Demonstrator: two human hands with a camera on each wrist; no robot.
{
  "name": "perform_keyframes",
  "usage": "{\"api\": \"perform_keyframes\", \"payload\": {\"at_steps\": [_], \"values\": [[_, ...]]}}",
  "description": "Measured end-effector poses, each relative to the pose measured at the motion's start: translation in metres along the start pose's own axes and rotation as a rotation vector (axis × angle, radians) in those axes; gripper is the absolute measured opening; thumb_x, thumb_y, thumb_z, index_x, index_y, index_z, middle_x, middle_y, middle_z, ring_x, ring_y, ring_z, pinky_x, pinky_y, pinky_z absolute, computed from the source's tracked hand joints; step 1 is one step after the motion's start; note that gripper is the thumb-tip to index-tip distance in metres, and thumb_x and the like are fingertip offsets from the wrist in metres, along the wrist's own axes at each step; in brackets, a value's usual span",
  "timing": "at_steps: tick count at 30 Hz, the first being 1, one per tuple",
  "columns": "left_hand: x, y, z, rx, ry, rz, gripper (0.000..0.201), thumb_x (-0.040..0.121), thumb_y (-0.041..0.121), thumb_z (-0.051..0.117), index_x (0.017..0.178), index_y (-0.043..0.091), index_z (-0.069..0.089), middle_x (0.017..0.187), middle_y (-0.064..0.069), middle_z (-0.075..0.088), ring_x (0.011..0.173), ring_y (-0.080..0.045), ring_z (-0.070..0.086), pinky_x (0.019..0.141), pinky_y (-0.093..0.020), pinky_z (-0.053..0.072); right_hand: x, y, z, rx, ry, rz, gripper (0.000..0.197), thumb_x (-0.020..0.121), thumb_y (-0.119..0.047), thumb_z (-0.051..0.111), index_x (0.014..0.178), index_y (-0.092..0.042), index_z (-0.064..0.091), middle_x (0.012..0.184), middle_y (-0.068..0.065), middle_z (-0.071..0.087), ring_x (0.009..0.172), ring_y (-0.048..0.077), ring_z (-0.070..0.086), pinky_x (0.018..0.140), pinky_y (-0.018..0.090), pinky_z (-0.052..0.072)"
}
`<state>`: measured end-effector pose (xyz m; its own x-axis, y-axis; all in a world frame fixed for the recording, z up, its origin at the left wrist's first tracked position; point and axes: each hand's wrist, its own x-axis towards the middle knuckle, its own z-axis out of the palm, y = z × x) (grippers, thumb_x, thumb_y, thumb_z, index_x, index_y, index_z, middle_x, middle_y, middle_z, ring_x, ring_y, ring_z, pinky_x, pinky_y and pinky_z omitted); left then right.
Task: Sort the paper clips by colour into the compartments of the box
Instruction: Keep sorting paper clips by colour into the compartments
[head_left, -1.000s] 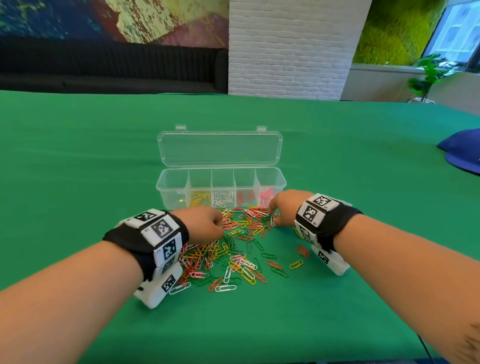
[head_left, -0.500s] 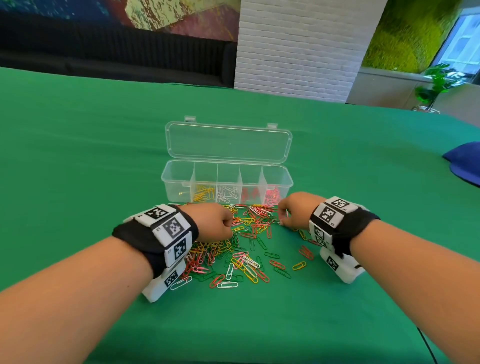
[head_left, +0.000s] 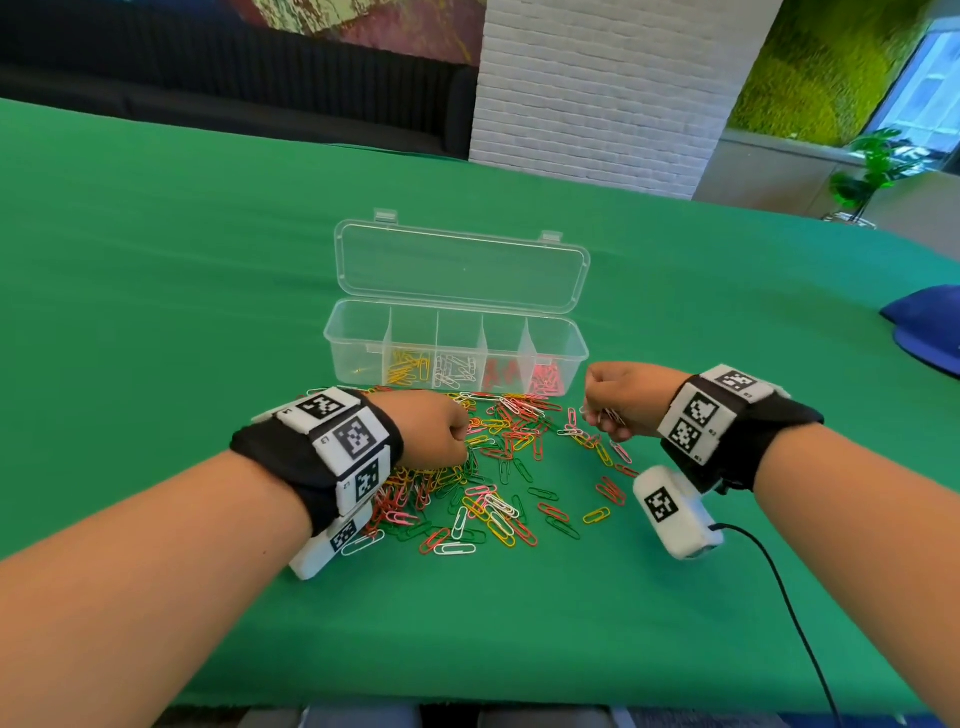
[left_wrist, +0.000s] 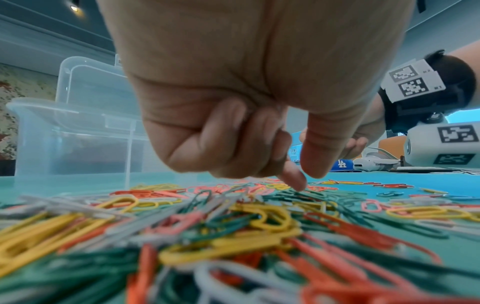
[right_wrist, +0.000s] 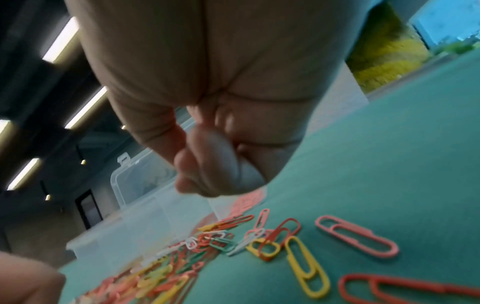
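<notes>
A clear box (head_left: 358, 332) stands open at the table's middle. Its compartments hold yellow, white, red and pink clips from second left to right. In front of it lies a mixed pile of paper clips (head_left: 498, 467). My left hand (head_left: 457, 441) sits curled on the pile's left side. In the left wrist view its index fingertip (left_wrist: 296, 183) touches green clips, and no clip shows between finger and thumb. My right hand (head_left: 602, 410) hovers fisted over the pile's right edge, with pink paper clips (head_left: 608, 417) hanging from its fingers. The right wrist view shows that fist (right_wrist: 207, 174) blurred.
A blue cap (head_left: 930, 327) lies at the table's right edge. A black cable (head_left: 779, 587) runs from my right wrist toward the front edge. Loose clips (right_wrist: 355, 236) are scattered right of the pile. Bare green cloth surrounds the box.
My right hand has lifted off the pile and drawn back to the right with clips in its fingers. The left hand stays on the pile.
</notes>
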<state>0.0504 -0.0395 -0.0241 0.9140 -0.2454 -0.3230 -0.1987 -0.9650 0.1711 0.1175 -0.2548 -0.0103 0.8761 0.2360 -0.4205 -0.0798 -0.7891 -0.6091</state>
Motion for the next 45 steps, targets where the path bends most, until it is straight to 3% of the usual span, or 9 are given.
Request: {"api": "perform_keyframes", "payload": {"at_steps": [8, 14, 18, 20, 22, 31, 35, 41, 45], "values": [[-0.003, 0.004, 0.001, -0.005, -0.015, 0.116, 0.012, 0.092, 0.035, 0.051, 0.085, 0.025, 0.053, 0.076, 0.010, 0.049, 0.069, -0.011, 0.045, 0.056, -0.023, 0.033, 0.000, 0.009, -0.001, 0.319, -0.027, 0.080, 0.034, 0.089, 0.005, 0.022, 0.081, -0.007, 0.052, 0.056, 0.004, 0.041, 0.040, 0.013, 0.041, 0.033, 0.015, 0.031], [-0.005, 0.004, -0.001, -0.024, -0.017, 0.156, 0.012, 0.095, 0.035, 0.049, 0.095, 0.033, 0.061, 0.076, 0.017, 0.048, 0.071, -0.004, 0.047, 0.062, -0.022, 0.035, -0.005, 0.016, -0.009, 0.352, -0.076, 0.112, 0.032, 0.088, 0.000, 0.027, 0.066, -0.004, 0.050, 0.053, 0.004, 0.043, 0.035, 0.011, 0.042, 0.031, 0.014, 0.027], [-0.005, 0.005, -0.004, -0.043, -0.015, 0.176, 0.022, 0.098, 0.027, 0.041, 0.101, 0.034, 0.062, 0.080, 0.009, 0.056, 0.065, -0.007, 0.047, 0.059, -0.021, 0.038, -0.006, 0.010, -0.011, 0.005, -0.017, 0.094, 0.021, 0.088, -0.011, 0.047, 0.068, -0.010, 0.052, 0.055, -0.001, 0.042, 0.042, 0.011, 0.034, 0.041, 0.019, 0.027], [-0.005, 0.008, -0.003, -0.049, -0.011, 0.207, 0.025, 0.098, 0.025, 0.040, 0.104, 0.035, 0.062, 0.091, 0.002, 0.062, 0.073, -0.013, 0.052, 0.064, -0.022, 0.041, -0.010, 0.007, -0.009, -0.322, 0.047, 0.026, 0.017, 0.088, -0.020, 0.055, 0.071, -0.018, 0.058, 0.057, -0.005, 0.043, 0.050, 0.012, 0.038, 0.048, 0.019, 0.030], [-0.006, 0.014, -0.001, -0.047, -0.022, 0.246, 0.021, 0.096, 0.028, 0.044, 0.105, 0.035, 0.062, 0.085, 0.006, 0.060, 0.073, -0.011, 0.054, 0.067, -0.024, 0.043, -0.013, 0.004, -0.004, -0.494, 0.099, -0.068, 0.008, 0.087, -0.023, 0.058, 0.080, -0.023, 0.061, 0.061, -0.011, 0.046, 0.059, 0.009, 0.044, 0.050, 0.019, 0.030], [-0.004, 0.027, 0.005, 0.031, -0.114, 0.302, 0.028, 0.084, 0.040, 0.066, 0.110, 0.034, 0.060, 0.068, 0.011, 0.042, 0.059, -0.001, 0.041, 0.056, -0.022, 0.033, -0.003, 0.001, 0.011, -0.694, 0.147, -0.187, 0.011, 0.085, -0.022, 0.061, 0.095, -0.024, 0.064, 0.061, -0.010, 0.040, 0.055, 0.002, 0.038, 0.048, 0.019, 0.028], [-0.004, 0.026, 0.006, 0.030, -0.094, 0.301, 0.024, 0.084, 0.039, 0.066, 0.107, 0.033, 0.061, 0.066, 0.011, 0.043, 0.059, -0.001, 0.041, 0.062, -0.024, 0.035, -0.002, -0.001, 0.013, -0.729, 0.132, -0.199, 0.003, 0.086, -0.023, 0.061, 0.090, -0.023, 0.061, 0.063, -0.012, 0.041, 0.056, 0.000, 0.037, 0.048, 0.018, 0.026], [-0.005, 0.029, 0.006, 0.005, -0.072, 0.320, 0.023, 0.084, 0.038, 0.065, 0.106, 0.030, 0.062, 0.063, 0.010, 0.042, 0.055, -0.001, 0.040, 0.053, -0.021, 0.031, 0.000, 0.001, 0.015, -0.771, 0.168, -0.199, 0.018, 0.087, -0.017, 0.052, 0.097, -0.013, 0.066, 0.064, -0.010, 0.044, 0.071, 0.017, 0.048, 0.050, 0.019, 0.030], [-0.006, 0.030, 0.006, 0.048, -0.082, 0.332, 0.024, 0.084, 0.037, 0.066, 0.107, 0.030, 0.061, 0.066, 0.011, 0.043, 0.058, -0.001, 0.041, 0.053, -0.019, 0.030, 0.000, 0.002, 0.016, -0.766, 0.169, -0.180, 0.011, 0.085, -0.020, 0.052, 0.088, -0.014, 0.060, 0.071, -0.001, 0.050, 0.070, 0.019, 0.047, 0.050, 0.018, 0.029]]}}
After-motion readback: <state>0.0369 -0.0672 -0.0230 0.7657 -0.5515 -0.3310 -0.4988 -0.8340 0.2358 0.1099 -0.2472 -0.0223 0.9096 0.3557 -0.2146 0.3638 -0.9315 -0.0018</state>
